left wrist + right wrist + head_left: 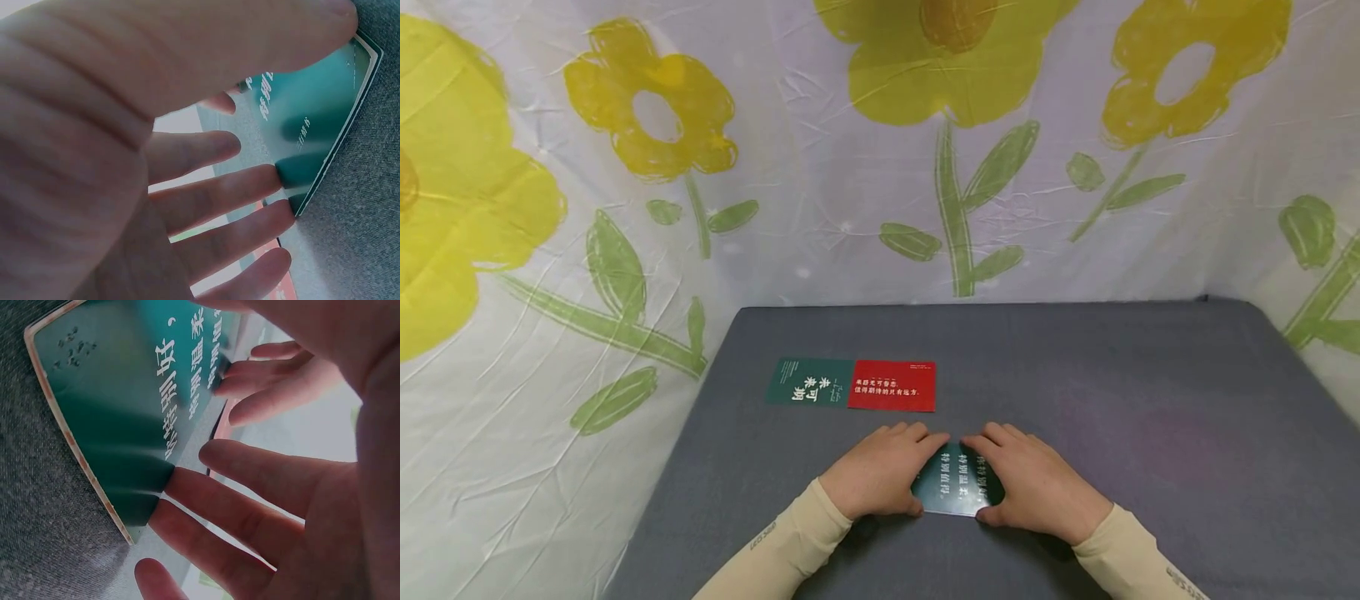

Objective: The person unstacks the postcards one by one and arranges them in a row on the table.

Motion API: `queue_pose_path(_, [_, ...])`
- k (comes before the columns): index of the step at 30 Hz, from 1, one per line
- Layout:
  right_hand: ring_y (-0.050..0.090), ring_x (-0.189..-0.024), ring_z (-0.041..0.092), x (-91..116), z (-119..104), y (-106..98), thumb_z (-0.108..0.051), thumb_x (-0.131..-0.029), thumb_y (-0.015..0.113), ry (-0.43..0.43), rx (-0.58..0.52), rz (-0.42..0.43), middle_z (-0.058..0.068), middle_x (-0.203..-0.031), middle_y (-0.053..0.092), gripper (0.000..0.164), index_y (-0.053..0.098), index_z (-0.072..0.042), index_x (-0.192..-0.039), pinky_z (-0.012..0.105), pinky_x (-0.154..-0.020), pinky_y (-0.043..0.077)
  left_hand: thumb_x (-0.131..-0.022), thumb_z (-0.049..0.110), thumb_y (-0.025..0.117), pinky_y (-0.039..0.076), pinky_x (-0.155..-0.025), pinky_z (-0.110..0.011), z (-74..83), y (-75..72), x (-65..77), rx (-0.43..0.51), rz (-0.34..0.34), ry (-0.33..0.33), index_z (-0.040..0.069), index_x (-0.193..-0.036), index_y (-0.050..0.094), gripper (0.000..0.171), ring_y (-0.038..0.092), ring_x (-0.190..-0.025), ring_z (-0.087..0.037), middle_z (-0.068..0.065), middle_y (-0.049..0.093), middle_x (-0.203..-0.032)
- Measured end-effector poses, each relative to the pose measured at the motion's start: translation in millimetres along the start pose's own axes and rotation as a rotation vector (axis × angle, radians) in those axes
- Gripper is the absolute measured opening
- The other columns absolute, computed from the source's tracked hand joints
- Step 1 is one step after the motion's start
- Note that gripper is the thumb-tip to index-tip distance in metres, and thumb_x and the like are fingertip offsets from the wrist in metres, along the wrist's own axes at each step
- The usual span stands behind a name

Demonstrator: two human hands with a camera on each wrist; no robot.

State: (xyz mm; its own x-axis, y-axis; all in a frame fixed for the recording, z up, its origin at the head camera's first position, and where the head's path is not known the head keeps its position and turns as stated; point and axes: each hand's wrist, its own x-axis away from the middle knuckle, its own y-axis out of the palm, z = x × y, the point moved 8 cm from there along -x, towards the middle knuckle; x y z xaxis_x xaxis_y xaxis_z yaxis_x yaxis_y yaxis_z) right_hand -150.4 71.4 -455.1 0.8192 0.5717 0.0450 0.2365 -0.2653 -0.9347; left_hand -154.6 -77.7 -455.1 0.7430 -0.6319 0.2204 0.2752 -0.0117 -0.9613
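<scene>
A dark green card with white printed characters [951, 487], its edge showing layers like a small stack, lies on the grey cloth near the front. My left hand [883, 471] holds its left side, thumb at the near edge and fingertips at the far edge. Opposite it, my right hand [1037, 483] grips the right side the same way. The wrist views show the green card's [106, 406] pale, layered edge between thumb and fingers. Part of the card's face is covered by both hands in the head view.
Beyond the hands, a green card [808, 383] and a red card [892, 386] lie side by side on the grey-covered table [1120, 367]. A flower-printed curtain [820, 192] hangs behind the table and along its sides.
</scene>
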Motion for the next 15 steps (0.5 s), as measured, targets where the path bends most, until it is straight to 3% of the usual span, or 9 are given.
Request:
queue_pose_path(7, [0.059, -0.111, 0.018, -0.2, 0.7, 1.0, -0.037, -0.07, 0.099, -0.006, -0.012, 0.0, -0.005, -0.119, 0.062, 0.082, 0.068, -0.012, -0.141, 0.048, -0.094, 0.058, -0.078, 0.041, 0.096, 0.056, -0.108, -0.034, -2.1, 0.6, 0.9, 0.013, 0.001, 0.003, 0.019, -0.157, 0.057, 0.09, 0.061, -0.123, -0.015, 0.002, 0.065, -0.14])
queue_pose_path(15, [0.062, -0.113, 0.019, -0.3, 5.6, -0.8, -0.039, -0.071, 0.099, 0.002, -0.042, -0.022, -0.002, -0.127, 0.065, 0.082, 0.067, -0.012, -0.143, 0.05, -0.097, 0.059, -0.077, 0.041, 0.097, 0.057, -0.109, -0.034, -6.9, 0.6, -2.5, 0.085, -0.014, -0.012, 0.018, -0.159, 0.054, 0.095, 0.061, -0.125, -0.017, -0.001, 0.064, -0.145])
